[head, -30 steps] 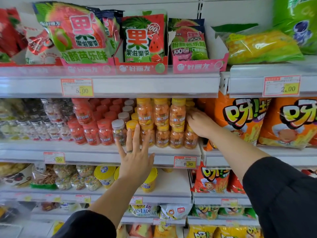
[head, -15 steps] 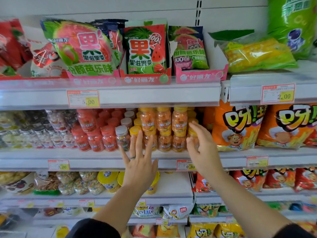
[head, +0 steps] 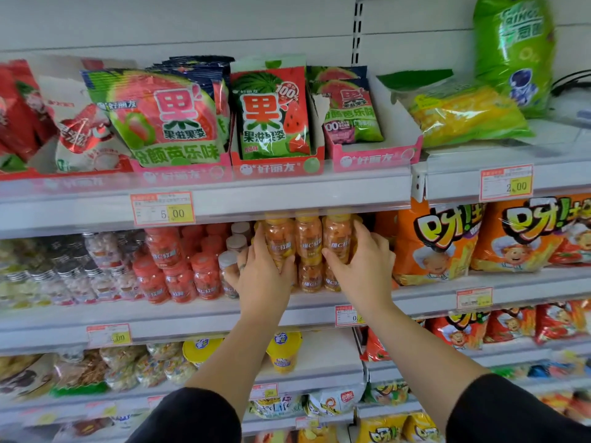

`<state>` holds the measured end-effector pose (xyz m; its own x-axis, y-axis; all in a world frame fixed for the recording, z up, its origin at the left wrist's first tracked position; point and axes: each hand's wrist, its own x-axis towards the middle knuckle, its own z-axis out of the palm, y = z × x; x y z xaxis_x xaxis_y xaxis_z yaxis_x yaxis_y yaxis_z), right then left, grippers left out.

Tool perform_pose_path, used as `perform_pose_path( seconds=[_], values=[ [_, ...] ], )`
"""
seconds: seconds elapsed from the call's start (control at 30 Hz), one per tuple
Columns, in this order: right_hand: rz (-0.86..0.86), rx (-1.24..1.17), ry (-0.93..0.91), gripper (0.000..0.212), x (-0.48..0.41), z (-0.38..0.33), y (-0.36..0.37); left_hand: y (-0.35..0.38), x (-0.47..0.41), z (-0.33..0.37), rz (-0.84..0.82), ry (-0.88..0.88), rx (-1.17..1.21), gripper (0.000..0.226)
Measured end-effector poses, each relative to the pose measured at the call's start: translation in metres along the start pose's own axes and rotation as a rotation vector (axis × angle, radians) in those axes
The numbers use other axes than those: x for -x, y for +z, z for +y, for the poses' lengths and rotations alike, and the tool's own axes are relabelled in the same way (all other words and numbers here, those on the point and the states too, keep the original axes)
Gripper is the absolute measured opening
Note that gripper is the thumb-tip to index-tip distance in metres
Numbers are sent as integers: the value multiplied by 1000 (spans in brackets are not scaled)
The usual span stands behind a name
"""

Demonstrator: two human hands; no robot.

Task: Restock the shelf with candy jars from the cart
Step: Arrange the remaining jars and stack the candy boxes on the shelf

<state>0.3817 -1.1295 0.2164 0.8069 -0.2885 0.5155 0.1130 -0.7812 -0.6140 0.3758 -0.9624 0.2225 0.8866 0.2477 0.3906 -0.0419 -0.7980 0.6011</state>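
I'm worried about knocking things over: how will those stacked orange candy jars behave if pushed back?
Likely tippy: the orange candy jars stand two tiers high, narrow and upright. Their smooth clear plastic may slip, so the left hand and right hand bracing both sides seems sensible. Round bodies could roll.

Your left hand (head: 262, 278) curled round the left side of the orange jars (head: 308, 238), thumb across their front. Your right hand (head: 363, 266) curled round their right side. Both forearms stretched up toward them.
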Motion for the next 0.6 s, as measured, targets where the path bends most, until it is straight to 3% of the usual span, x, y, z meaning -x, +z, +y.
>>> perform_pose_path(
  seconds=[0.2,0.6],
  values=[
    [21,6,-3,54,-6,1,2,-1,-2,2,-11,-12,-37,71],
    [22,-2,-22,57,-5,3,2,-2,-2,2,2,-7,-56,70]
  ],
)
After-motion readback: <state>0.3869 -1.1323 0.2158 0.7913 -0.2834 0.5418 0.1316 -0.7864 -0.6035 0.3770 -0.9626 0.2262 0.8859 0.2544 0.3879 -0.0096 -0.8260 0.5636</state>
